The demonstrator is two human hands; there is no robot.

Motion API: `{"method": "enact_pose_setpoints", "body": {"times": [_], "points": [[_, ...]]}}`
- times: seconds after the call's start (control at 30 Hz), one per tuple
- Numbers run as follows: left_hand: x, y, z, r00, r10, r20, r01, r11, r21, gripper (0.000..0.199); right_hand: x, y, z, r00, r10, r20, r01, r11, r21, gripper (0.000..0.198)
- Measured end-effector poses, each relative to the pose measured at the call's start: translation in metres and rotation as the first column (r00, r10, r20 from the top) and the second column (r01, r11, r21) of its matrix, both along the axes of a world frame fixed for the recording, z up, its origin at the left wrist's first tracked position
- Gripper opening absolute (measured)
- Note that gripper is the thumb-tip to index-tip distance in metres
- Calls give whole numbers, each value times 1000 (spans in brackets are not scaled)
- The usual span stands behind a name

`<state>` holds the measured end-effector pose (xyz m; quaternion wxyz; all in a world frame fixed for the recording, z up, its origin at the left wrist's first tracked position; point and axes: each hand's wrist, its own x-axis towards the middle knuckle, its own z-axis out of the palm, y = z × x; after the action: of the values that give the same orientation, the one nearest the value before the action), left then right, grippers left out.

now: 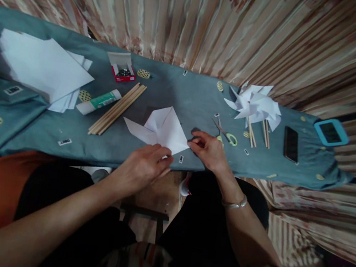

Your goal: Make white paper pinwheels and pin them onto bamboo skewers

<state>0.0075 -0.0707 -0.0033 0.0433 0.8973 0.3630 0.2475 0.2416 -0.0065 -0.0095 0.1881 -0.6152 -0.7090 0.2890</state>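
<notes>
A white paper sheet [175, 134] with cuts and bent-up points, like a part-folded pinwheel, lies on the cloth-covered table in front of me. My left hand [147, 163] grips its lower edge, thumb and fingers closed on it. With thumb and forefinger, my right hand [208, 149] pinches the paper's right corner. Just beyond the right hand are scissors [230, 138] with light green handles. To the left of the paper sit a bundle of wooden sticks [118, 109] and a white-and-green glue tube [99, 102].
A stack of white sheets [41, 64] lies at the left. Behind the sticks stands an open red box [125, 73] of small dark pins. Finished paper pinwheels [258, 103] on sticks, a black phone [291, 144] and a blue-framed device [331, 132] are at the right. A curtain [182, 18] hangs behind.
</notes>
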Motion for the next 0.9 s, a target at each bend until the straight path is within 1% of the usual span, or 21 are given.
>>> {"method": "enact_pose_setpoints", "body": {"times": [0.07, 0.13, 0.27, 0.4, 0.5, 0.57, 0.67, 0.73, 0.9], "points": [[5, -7, -4, 994, 21, -105, -24, 999, -33, 12, 1, -2, 1, 1000, -12, -20, 13, 996, 87, 29], [4, -8, -5, 983, 46, -177, -57, 997, -54, 14, 2, -1, 2, 999, -2, -39, 8, 987, 158, 34], [-7, -4, -1, 966, 57, -254, -80, 993, -83, 19, 1, 0, 2, 996, 55, -65, -40, 977, 211, 35], [-26, 0, 0, 952, 111, -285, -142, 986, -92, 25, -4, -7, 0, 985, 144, -94, -118, 962, 245, 33], [-41, 5, -6, 945, 174, -277, -202, 976, -77, 25, -12, -13, -2, 958, 277, -78, -242, 922, 301, 33], [-47, 8, -10, 952, 192, -237, -211, 976, -54, 23, -17, -16, -4, 935, 353, -35, -324, 889, 325, 35], [-43, 10, -14, 972, 164, -170, -172, 984, -39, 21, -22, -16, -8, 909, 416, 30, -400, 848, 348, 38], [-36, 11, -14, 975, 141, -169, -152, 987, -54, 19, -24, -16, -11, 898, 437, 53, -426, 831, 359, 39], [-22, 18, -13, 964, 124, -234, -144, 987, -68, 12, -28, -15, -15, 892, 445, 85, -444, 821, 358, 42]]}}
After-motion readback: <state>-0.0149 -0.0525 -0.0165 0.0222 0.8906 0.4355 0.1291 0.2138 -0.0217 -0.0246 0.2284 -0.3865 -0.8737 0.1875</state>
